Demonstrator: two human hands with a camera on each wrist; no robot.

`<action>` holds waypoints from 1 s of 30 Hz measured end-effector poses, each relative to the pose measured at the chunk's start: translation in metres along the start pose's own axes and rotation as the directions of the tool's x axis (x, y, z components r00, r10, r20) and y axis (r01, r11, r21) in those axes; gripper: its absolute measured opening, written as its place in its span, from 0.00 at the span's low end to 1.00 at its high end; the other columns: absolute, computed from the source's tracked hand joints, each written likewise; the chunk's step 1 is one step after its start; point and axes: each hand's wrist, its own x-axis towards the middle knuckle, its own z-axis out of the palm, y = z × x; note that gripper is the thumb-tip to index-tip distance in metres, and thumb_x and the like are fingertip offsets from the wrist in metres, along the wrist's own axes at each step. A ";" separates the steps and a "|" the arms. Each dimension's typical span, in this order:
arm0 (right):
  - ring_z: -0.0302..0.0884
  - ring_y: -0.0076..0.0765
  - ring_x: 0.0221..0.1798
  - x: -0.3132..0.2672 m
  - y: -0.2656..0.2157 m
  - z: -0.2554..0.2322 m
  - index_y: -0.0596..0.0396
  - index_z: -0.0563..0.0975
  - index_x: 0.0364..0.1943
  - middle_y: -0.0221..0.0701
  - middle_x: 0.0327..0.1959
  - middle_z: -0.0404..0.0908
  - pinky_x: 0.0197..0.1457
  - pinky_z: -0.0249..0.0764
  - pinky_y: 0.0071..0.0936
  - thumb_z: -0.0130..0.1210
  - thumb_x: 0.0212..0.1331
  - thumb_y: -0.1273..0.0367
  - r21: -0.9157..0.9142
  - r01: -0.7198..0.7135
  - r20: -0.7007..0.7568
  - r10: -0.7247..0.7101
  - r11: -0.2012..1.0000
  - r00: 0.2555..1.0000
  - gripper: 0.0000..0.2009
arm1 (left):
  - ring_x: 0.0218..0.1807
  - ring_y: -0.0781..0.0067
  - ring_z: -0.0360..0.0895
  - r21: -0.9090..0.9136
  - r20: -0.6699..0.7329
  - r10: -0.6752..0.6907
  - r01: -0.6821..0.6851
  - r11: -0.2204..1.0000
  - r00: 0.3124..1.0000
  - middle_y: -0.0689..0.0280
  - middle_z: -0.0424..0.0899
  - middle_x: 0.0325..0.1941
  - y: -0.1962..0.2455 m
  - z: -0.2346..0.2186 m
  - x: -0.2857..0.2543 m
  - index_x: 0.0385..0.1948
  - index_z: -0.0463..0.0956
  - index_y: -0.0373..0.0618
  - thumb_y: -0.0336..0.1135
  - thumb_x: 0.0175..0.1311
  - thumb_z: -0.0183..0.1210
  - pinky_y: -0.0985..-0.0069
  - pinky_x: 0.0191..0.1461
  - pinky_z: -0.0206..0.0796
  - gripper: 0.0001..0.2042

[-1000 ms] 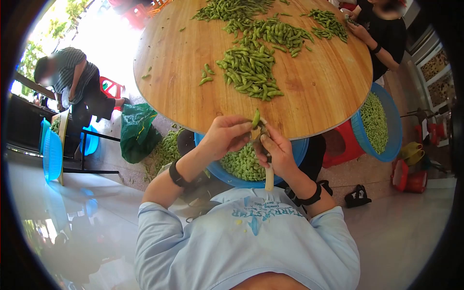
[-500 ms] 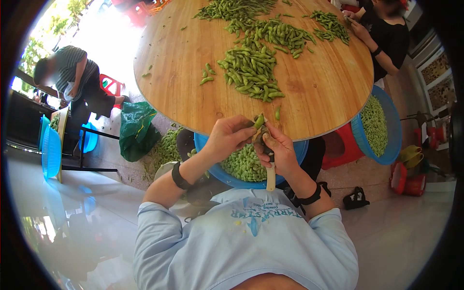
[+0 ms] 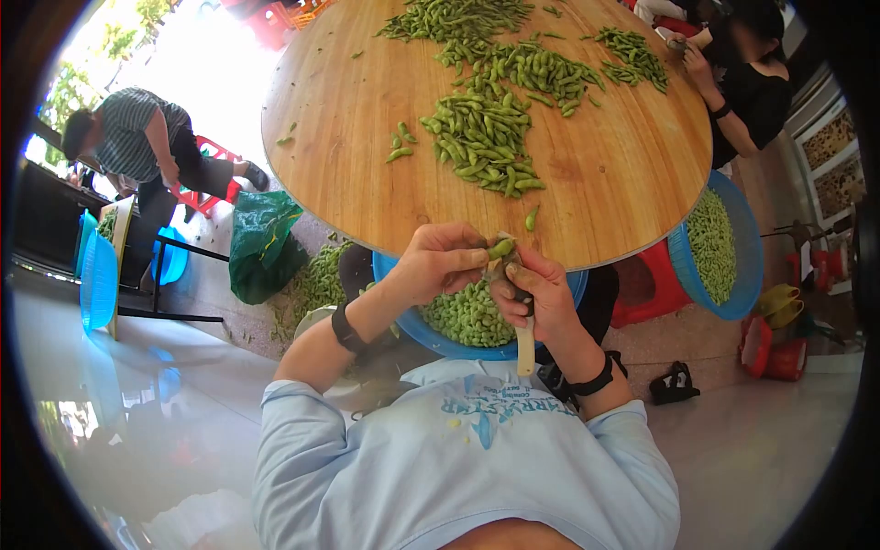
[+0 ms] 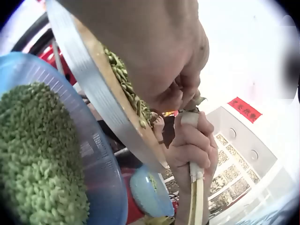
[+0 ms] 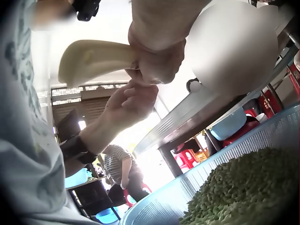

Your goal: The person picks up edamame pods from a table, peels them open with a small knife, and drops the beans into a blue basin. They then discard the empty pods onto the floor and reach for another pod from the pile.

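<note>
The light blue shirt (image 3: 467,486) is covering the person's torso. In front of it, a pale tool handle (image 3: 525,350) is projecting from the lower side of the right hand (image 3: 541,291). The right fingers are curling around this handle; the working end is hiding among the fingers. The left hand (image 3: 438,261) is pinching a green pod (image 3: 501,247) between thumb and fingers, directly beside the right fingertips. Whether the right thumb is touching the pod, the views are not showing clearly. Both hands are staying above a blue basin (image 3: 440,346), which is holding shelled beans (image 3: 467,318).

Beyond the hands, a loose pod (image 3: 532,218) is lying near the edge of the round wooden table (image 3: 605,183). A heap of pods (image 3: 481,137) is resting farther in. A green bag (image 3: 261,247) is standing on the floor at the left; a second basin (image 3: 750,261) of beans is sitting at the right. At the far left, a person in a striped shirt (image 3: 137,128) is bending forward.
</note>
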 end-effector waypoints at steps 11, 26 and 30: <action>0.60 0.21 0.18 -0.003 0.000 0.000 0.51 0.73 0.47 0.31 0.25 0.67 0.13 0.57 0.15 0.46 0.67 0.68 0.078 -0.021 -0.098 0.028 0.997 0.995 0.09 | 0.21 0.74 0.72 0.684 0.097 0.358 -0.323 0.654 0.929 0.63 0.75 0.24 0.010 0.019 -0.003 0.38 0.74 0.37 0.28 0.61 0.58 0.74 0.22 0.64 0.06; 0.63 0.19 0.17 -0.002 0.009 -0.008 0.59 0.72 0.50 0.29 0.25 0.73 0.15 0.58 0.16 0.48 0.66 0.70 -0.302 0.081 -0.178 -0.140 0.950 0.974 0.12 | 0.25 0.83 0.73 0.374 -0.130 0.026 0.025 0.927 0.991 0.69 0.78 0.27 -0.002 0.024 -0.012 0.45 0.76 0.34 0.32 0.68 0.52 0.87 0.25 0.60 0.11; 0.70 0.20 0.24 0.010 0.018 -0.007 0.62 0.69 0.54 0.27 0.29 0.74 0.25 0.69 0.19 0.58 0.58 0.72 -0.862 0.353 0.023 -0.668 0.364 0.744 0.20 | 0.25 0.79 0.75 0.781 0.011 0.288 -0.188 0.596 0.958 0.65 0.77 0.25 -0.003 0.039 -0.019 0.45 0.74 0.32 0.29 0.68 0.49 0.80 0.28 0.66 0.11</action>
